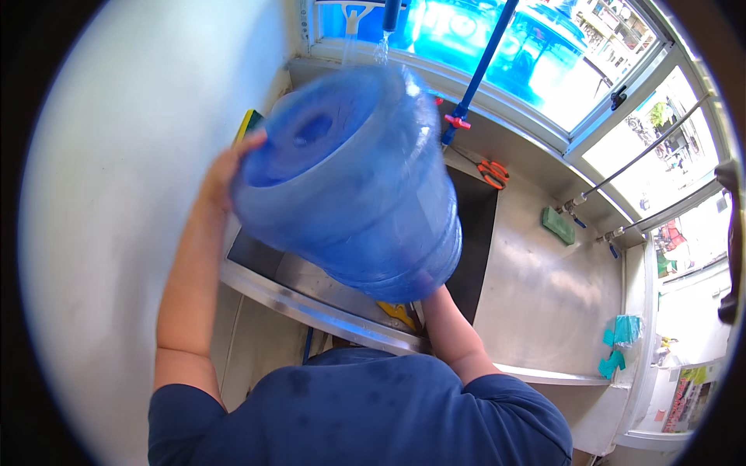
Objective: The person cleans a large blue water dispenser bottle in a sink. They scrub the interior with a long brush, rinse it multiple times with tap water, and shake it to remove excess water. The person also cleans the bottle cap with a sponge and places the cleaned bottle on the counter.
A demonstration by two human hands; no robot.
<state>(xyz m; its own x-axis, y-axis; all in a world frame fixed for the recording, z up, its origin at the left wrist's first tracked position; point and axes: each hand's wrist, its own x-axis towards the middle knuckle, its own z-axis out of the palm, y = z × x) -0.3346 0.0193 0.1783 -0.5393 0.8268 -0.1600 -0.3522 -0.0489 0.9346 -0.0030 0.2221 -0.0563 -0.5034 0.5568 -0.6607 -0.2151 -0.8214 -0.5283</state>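
Big blue jug (350, 182), blurred, held tilted on its side over the sink (311, 291), base end facing the camera, well clear of the basin. Left hand (225, 175) flat against the jug's upper-left rim, fingers spread on it, gripping the edge. Right hand is under the jug's lower end, hidden by it; only the forearm shows, so can't tell its grip. Thin water stream (381, 50) falls from a tap at top onto the jug's far side. Blue pipe (482, 66) with a red valve (457, 122) runs down just behind the jug. Steel counter (544, 295) right of the sink: orange scissors (493, 173) near the back, green sponge (558, 225) by the wall taps, teal cloths (620, 342) at the right edge. Yellow item (398, 312) in the basin under the jug, mostly hidden. White wall left, window across the back.
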